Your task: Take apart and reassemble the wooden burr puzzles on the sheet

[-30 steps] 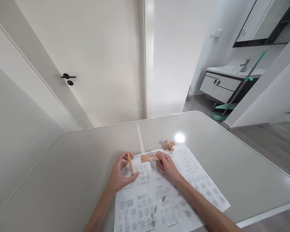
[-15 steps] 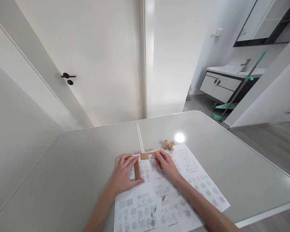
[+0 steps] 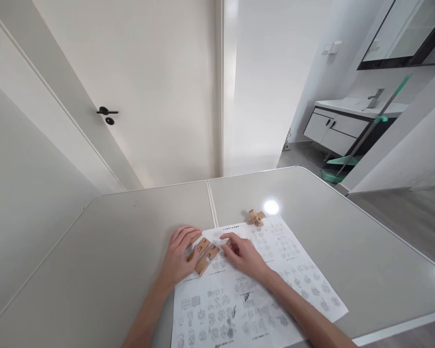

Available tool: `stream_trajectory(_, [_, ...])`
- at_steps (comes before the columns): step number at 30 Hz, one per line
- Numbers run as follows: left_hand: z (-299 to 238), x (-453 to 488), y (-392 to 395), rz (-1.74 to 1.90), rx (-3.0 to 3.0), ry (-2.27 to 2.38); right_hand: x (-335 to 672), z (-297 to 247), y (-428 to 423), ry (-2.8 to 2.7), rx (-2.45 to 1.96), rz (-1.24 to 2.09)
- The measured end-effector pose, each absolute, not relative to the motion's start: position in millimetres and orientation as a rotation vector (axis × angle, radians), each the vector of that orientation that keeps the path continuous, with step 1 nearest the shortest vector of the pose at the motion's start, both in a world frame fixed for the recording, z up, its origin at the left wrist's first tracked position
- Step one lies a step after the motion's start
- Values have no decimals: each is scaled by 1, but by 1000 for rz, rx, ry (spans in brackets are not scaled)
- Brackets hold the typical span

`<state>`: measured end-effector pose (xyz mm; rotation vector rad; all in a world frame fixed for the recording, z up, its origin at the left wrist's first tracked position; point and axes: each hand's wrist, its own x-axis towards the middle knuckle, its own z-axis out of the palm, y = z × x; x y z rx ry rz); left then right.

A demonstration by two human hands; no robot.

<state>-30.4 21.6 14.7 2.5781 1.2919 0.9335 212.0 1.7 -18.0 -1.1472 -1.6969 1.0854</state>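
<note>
My left hand (image 3: 180, 255) curls over a group of notched wooden puzzle pieces at the upper left of a printed sheet (image 3: 253, 309). Its thumb presses against a piece marked 2 (image 3: 203, 245), and part of another piece shows under its fingers. Just right of these, a notched piece (image 3: 207, 260) lies slanted on the paper, outside the left hand's grip. My right hand (image 3: 241, 253) hovers close to that piece's right end, index finger and thumb apart, with nothing between them. Farther back, a cross-shaped cluster of joined wooden pieces (image 3: 255, 218) sits at the sheet's top edge.
The grey table (image 3: 130, 270) has a seam (image 3: 212, 203) running toward its back edge. Behind it stands a white door with a black handle (image 3: 107, 111). A sink cabinet (image 3: 333, 126) and a green broom and dustpan (image 3: 342, 162) are at the right.
My right hand has let go of the notched piece, which now lies slanted beside the left hand's pieces. The left hand's fingers have drawn in and its pieces have turned.
</note>
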Motion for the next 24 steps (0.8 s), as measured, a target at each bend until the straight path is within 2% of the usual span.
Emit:
stream_trajectory(7, [11, -25, 19, 707, 2577, 1243, 214, -19, 4, -1651, -1157, 1032])
stream_trajectory(12, [12, -26, 19, 725, 2568, 1310, 211, -16, 3, -1545, -1122, 1118])
stream_trajectory(19, [11, -20, 15, 849, 2586, 1208, 221, -14, 18, -701, -882, 1706])
stream_trajectory(24, [6, -18, 17, 918, 2557, 1228, 240, -25, 33, -346, -652, 1739])
